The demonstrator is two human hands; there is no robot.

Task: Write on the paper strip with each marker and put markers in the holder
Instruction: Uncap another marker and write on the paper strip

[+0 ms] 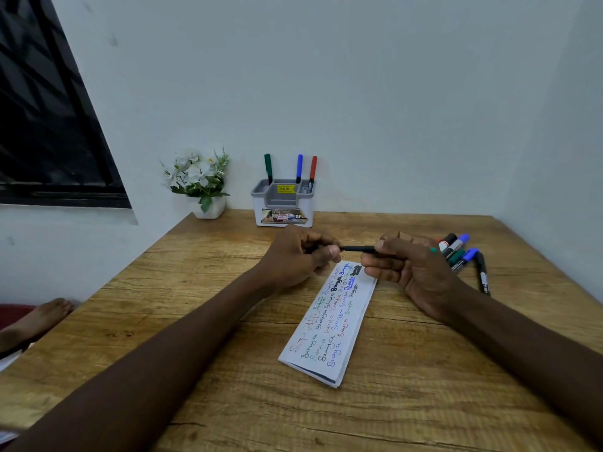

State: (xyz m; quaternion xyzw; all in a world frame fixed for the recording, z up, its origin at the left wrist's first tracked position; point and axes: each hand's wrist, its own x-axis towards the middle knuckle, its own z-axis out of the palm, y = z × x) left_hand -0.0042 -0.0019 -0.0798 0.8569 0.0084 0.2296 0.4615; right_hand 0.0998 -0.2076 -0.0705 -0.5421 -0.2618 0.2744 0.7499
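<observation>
Both hands hold one thin black marker (pixel 357 248) level above the far end of the paper strip (pixel 329 324). My left hand (pixel 301 254) grips its left end and my right hand (pixel 404 265) grips its right end. The strip lies on the wooden table (pixel 195 321) and is covered with coloured handwriting. At the back stands a white and grey holder (pixel 283 203) with a green marker (pixel 268 168), a blue marker (pixel 299 168) and a red marker (pixel 312 169) upright in it. Several loose markers (pixel 456 251) lie right of my right hand.
A white pot of artificial flowers (pixel 200 181) stands left of the holder by the wall. A black marker (pixel 483 274) lies apart from the pile near the table's right edge. A bare foot (pixel 36 318) shows beyond the table's left edge. A dark window (pixel 49 109) fills the upper left.
</observation>
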